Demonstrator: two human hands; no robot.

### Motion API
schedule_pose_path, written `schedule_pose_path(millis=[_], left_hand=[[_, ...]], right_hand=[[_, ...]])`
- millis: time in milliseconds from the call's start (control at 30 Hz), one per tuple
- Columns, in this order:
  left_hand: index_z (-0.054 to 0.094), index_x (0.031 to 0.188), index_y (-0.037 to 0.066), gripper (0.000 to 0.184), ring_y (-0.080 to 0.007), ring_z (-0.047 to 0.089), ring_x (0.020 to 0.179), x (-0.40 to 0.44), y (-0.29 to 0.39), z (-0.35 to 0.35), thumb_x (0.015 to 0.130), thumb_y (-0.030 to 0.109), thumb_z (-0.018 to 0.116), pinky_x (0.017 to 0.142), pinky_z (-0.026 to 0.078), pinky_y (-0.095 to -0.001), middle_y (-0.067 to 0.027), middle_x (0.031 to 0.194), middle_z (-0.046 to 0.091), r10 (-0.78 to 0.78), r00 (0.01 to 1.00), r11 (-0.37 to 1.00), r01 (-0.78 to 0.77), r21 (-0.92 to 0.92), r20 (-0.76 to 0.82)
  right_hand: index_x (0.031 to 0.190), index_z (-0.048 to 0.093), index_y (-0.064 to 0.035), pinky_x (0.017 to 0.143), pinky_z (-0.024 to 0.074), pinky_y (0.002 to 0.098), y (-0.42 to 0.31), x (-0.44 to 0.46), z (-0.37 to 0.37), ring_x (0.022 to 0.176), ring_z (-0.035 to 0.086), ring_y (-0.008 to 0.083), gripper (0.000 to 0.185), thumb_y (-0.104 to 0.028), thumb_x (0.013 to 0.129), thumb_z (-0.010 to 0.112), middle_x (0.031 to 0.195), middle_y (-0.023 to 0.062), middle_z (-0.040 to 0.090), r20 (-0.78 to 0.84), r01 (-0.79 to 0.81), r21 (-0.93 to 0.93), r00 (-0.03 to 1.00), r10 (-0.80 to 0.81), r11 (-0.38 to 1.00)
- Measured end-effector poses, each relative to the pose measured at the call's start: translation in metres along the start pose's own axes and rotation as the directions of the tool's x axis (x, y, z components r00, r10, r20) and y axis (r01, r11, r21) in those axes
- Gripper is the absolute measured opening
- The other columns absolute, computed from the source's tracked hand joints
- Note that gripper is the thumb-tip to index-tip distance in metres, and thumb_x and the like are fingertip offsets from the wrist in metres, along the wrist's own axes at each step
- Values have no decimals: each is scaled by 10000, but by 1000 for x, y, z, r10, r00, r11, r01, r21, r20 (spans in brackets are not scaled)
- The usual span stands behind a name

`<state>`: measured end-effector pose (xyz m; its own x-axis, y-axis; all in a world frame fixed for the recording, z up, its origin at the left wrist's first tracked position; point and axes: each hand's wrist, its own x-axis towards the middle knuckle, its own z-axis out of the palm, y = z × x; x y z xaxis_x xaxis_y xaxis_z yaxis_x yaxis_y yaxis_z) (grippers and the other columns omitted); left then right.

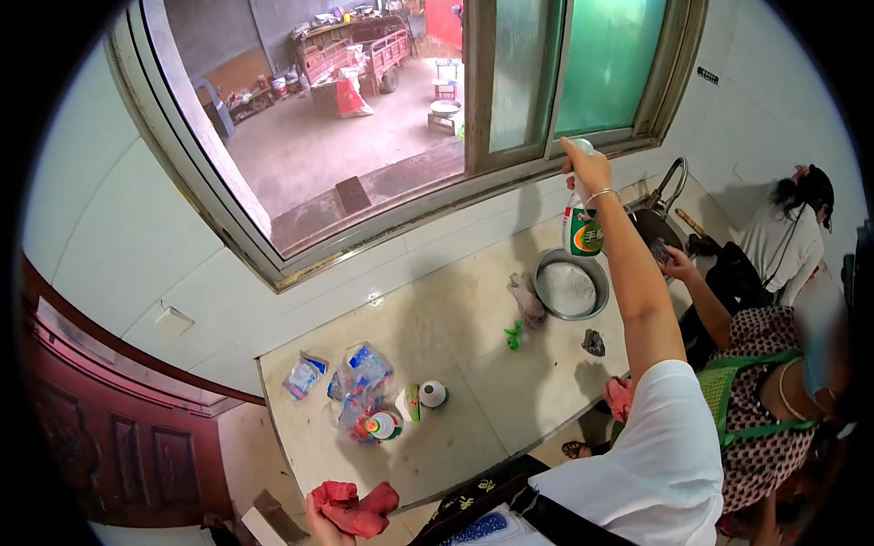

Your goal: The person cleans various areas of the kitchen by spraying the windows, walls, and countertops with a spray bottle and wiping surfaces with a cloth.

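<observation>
My right hand (590, 168), raised near the window, is closed around a spray bottle (581, 227) with a green, white and orange label. At the bottom of the view my left hand (326, 525) grips a red cloth (360, 510). Below the spray bottle, a metal basin (541, 293) holds whitish, foamy-looking contents. Beside it lie a greyish rag (525, 300) and a green spray trigger head (514, 335). A dark, shiny scouring pad (594, 343) rests on the countertop (464, 364).
Left on the counter are plastic packaging (369, 369), a white-capped bottle (382, 425) and another bottle (432, 394). A co-worker in a green apron (719, 391) stands close on my right, one hand (676, 264) near the sink faucet (675, 177). Another person (787, 241) is behind.
</observation>
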<state>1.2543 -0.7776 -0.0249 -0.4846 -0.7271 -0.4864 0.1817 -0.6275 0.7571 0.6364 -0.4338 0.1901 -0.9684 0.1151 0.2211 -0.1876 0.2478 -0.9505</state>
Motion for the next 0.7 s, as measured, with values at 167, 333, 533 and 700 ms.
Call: schedule_pose_path(millis=[167, 333, 533, 700], left_hand=[[608, 971, 56, 411, -281, 626, 856, -1, 1, -1, 959, 434, 447, 788, 508, -432, -111, 942, 654, 3, 998, 999, -6, 53, 67], [609, 977, 53, 422, -296, 626, 850, 1, -1, 2, 964, 433, 426, 788, 508, -440, -124, 926, 655, -3, 999, 999, 1, 35, 49], [606, 962, 50, 431, -302, 624, 848, 1, -7, 12, 960, 439, 419, 789, 506, -446, -123, 899, 655, 33, 996, 999, -35, -23, -86], [575, 730, 79, 270, -202, 543, 669, 2, -1, 16, 869, 297, 497, 637, 449, -328, -46, 733, 596, -172, 985, 985, 171, 9, 30]], right_hand=[[664, 604, -7, 417, 433, 322, -7, -16, 4, 413, 542, 161, 482, -460, 815, 675, 590, 75, 581, 8, -39, 17, 999, 39, 999], [605, 589, -11, 416, 433, 320, 4, -4, 4, 422, 545, 162, 493, -452, 807, 684, 578, 84, 588, 15, -28, 26, 1000, 28, 999], [610, 598, -11, 415, 422, 310, -22, 18, -5, 430, 546, 162, 477, -437, 800, 697, 586, 81, 588, -35, 81, 134, 996, -77, 988], [676, 625, -19, 413, 409, 301, -150, 34, -31, 438, 539, 149, 494, -493, 801, 686, 613, 59, 576, -124, 303, 236, 952, -281, 923]])
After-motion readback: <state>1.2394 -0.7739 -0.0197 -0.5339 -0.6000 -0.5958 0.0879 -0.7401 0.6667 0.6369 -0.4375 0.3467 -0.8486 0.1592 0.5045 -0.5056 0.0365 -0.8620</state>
